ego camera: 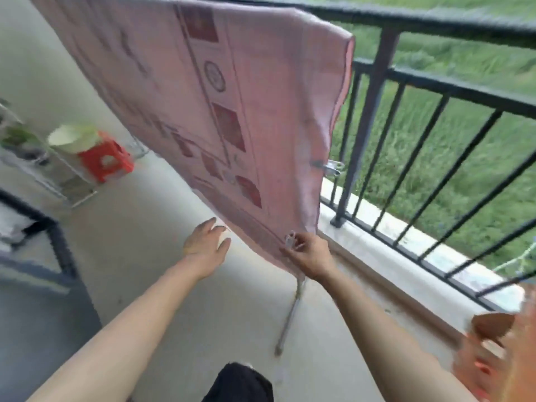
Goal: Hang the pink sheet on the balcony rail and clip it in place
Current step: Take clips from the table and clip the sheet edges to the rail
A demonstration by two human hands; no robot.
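Pink sheet (179,91) hangs over the balcony rail (435,20), draped from 11 o'clock down to centre, with its lower corner near your right hand (311,256). Your right hand's fingers are together, pinching a clear clip (290,239) at the sheet's bottom edge. A second clip (332,167) sits on the sheet's right edge at 3 o'clock of centre, beside a rail post. Your left hand (203,245) is just left of the sheet, not touching it. Something white shows at its fingers, too blurred to say if they grip it, so I cannot tell its state. At 9 o'clock a white basin (72,139) rests on a red stool (107,162); its contents are not visible. At 5 o'clock is a brown container (493,326), blurred, contents unclear.
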